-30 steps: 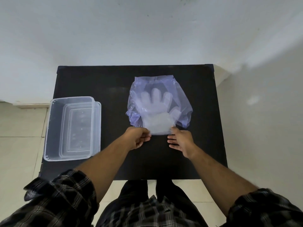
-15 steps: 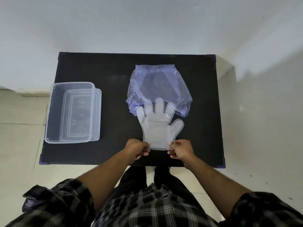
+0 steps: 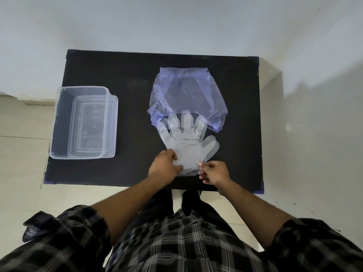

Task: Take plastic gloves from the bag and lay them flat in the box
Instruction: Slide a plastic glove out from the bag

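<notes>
Covering glove cuff [image 3: 186, 163], both hands, glove fingertips inside bag [image 3: 186, 95]

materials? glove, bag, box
Glove: thin clear plastic film, probably polyethylene; the black table shows through it, faint sheen.
Bag: thin purple-tinted translucent film; wrinkled, gathered at its mouth.
Box: rigid clear plastic, glossy; crisp moulded rim, stepped base visible through the walls.

black table [image 3: 110, 71], white wall [image 3: 176, 22], tiled floor [image 3: 21, 138]
</notes>
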